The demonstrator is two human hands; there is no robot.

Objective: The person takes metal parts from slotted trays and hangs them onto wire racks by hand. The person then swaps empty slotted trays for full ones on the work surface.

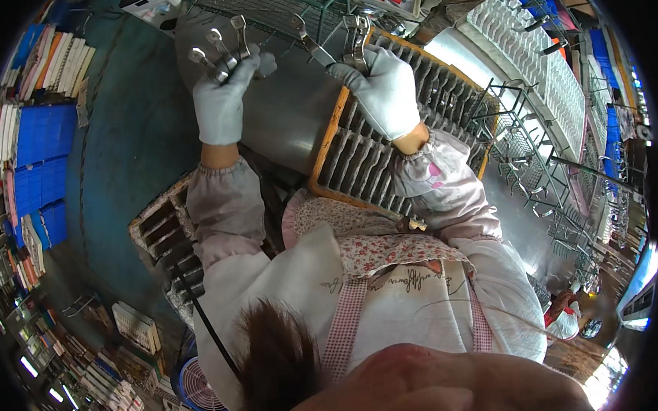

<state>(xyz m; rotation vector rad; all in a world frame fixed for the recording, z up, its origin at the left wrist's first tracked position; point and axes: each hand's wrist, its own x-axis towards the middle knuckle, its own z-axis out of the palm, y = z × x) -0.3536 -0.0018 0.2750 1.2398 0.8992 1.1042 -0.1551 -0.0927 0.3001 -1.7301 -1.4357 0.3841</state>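
- Two gloved hands work above a grey metal counter [281, 119], the person's forearms in pale sleeves rising from the lower edge.
- Nearest the body, a wooden-framed tray [364, 167] with dark slotted rows lies on the counter, tilted, under the right forearm.
- Left of the body, a slotted rack [157, 228] sits lower, beside the blue-green floor [135, 140].
- The left hand [221, 100] is clamped on a fan of several metal wrenches [223, 41], their open ends pointing away.
- The right hand [382, 85] is closed around more metal wrenches [355, 35], held over the tray's far end.
- Farther off, a green wire rack [284, 9] spans the top, just beyond both hands.
- Far right, white slotted trays [535, 57] stretch away.
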